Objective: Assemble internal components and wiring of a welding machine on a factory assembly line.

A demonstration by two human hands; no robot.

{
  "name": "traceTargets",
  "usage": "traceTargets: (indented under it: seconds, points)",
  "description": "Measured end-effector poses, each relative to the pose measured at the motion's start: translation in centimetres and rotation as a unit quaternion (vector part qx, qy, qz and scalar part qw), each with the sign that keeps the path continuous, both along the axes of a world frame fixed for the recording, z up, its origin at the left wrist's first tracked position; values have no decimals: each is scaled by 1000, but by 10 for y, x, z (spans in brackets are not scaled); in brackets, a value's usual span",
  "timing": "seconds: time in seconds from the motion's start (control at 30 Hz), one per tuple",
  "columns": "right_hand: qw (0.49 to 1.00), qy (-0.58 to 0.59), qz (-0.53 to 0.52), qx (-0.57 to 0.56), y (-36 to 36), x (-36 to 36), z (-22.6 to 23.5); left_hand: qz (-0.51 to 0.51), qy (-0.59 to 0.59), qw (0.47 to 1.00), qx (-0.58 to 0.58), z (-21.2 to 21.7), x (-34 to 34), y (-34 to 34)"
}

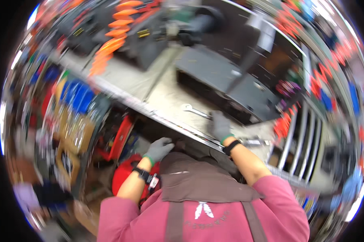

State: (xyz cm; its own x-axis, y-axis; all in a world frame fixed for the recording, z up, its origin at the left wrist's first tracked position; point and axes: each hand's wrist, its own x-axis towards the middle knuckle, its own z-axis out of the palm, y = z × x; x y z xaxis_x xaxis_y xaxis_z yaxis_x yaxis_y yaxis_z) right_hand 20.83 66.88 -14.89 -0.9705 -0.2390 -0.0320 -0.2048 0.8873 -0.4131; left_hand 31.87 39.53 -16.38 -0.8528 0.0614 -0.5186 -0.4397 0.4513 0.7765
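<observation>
My right hand (220, 126), in a grey glove with a green cuff, is over the front part of the bench. Its fingers are closed round one end of a silver wrench (194, 111); the open jaw points left, and the gripped end is hidden. My left hand (160, 149), also gloved in grey, hangs in front of the bench edge beside my brown apron (202, 181). Its fingers are loosely bent and apart, with nothing visible in them. A dark grey metal box-like frame (214, 70) stands on the bench just beyond the wrench.
The light workbench (157, 86) has a long front edge. An orange coiled hose (116, 30) hangs at the back left. A red open drawer (119, 137) and blue bins (78, 96) are at the left. Metal bars (296, 141) stand at the right. Motion blurs much of the surroundings.
</observation>
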Motion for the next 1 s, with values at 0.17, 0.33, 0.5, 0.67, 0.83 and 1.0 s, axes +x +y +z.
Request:
traceTargets:
  seconds: [0.17,0.33,0.5,0.67,0.83,1.0]
  points:
    - [987,25,-88,-133,41,79,4,-158,91,983,13,-3,-60,31]
    - [869,-83,-471,-129,75,238,-27,-433,192,880,36,-18,-111,103]
    - [333,7,-918,-216,31,458,-136,-612,163,774,-21,-11,-121,158]
    - [-6,-149,-962,-229,-140,609,-192,-659,164,718,-150,19,-93,194]
    - [-154,-186,-922,-302,-240,657,-191,-683,302,650,-138,44,0,228]
    - [-168,-102,-901,-388,-194,769,-222,-688,487,528,-100,69,137,266]
